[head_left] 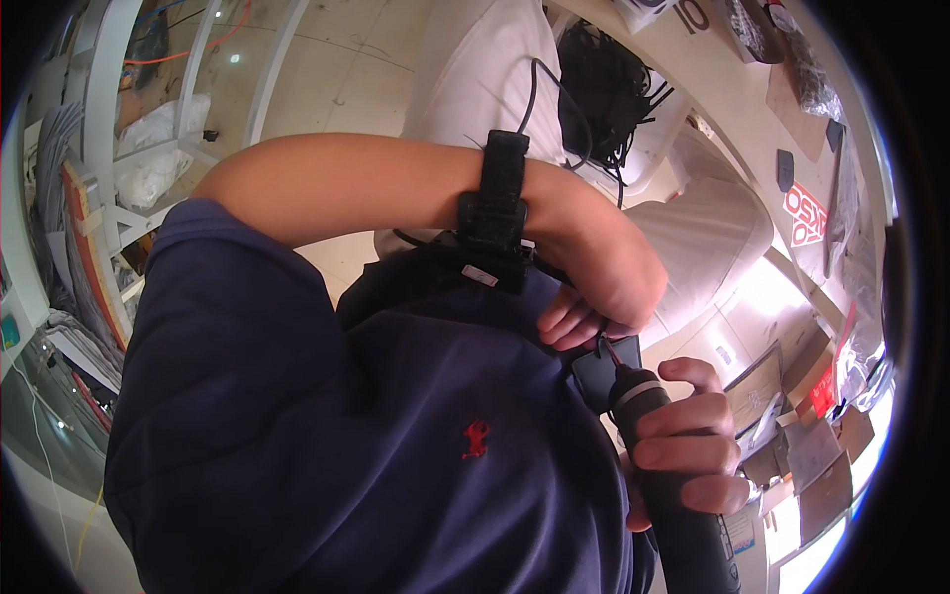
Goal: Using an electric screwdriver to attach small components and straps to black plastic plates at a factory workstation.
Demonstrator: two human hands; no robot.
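Observation:
My left arm reaches across my body, and my left hand [618,277] bends down with its fingers curled. What these fingers grip is mostly hidden; a small dark piece shows beside the fingertips. My right hand [690,441] is wrapped round a thick black electric screwdriver [698,535]. The thin reddish bit [614,354] of the screwdriver points up at that dark piece, close to my left fingertips. Just behind the bit is a flat black square part [593,381]; I cannot tell what supports it.
A black strap [498,188] with a small device and cable circles my left wrist. Beyond my knees, black strips [604,89] fill a pale container. A worktable [708,59] with wrapped items lies at upper right, cardboard boxes [826,475] lower right, a metal frame [97,109] at left.

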